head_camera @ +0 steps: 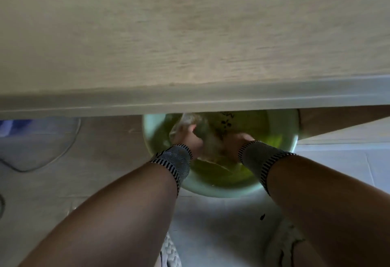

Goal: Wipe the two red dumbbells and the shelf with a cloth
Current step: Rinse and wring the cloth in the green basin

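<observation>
Both my hands reach down into a pale green basin (280, 127) on the floor. My left hand (187, 138) and my right hand (234, 142) grip a wet, pale cloth (211, 140) between them in the basin. Both wrists wear striped knitted bands. The cloth is blurred and partly hidden by my hands. A wide wooden shelf board (190, 34) fills the upper half of the view and covers the basin's far rim. No red dumbbells are in view.
A light tiled floor (211, 214) lies under the basin. A thin cable loop (69, 140) lies on the floor at the left. A small dark speck (262, 216) lies on the tiles. Patterned footwear (285, 243) shows at the bottom.
</observation>
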